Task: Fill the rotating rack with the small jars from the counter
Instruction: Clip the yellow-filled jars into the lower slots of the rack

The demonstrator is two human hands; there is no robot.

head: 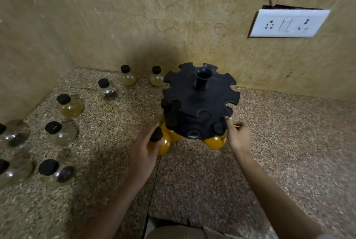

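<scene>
Right of the rack (pixel 200 101) you have bare counter (pixel 289 142) for your hands to pass, while to its left loose jars (pixel 70 104) dot the surface with gaps between, and the wall (pixel 192 26) stands close behind it.

Dim, warm light is falling from above; rack (pixel 200 101) is casting a shadow on the wall (pixel 115 17). Edges are bowing; hands and near jars are blurring.

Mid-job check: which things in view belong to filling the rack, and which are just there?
Part of the job:
- black rotating rack
- yellow jar in left hand
- right hand at the rack rim
- loose jars on the counter, e.g.

Just there:
- wall socket plate
</scene>
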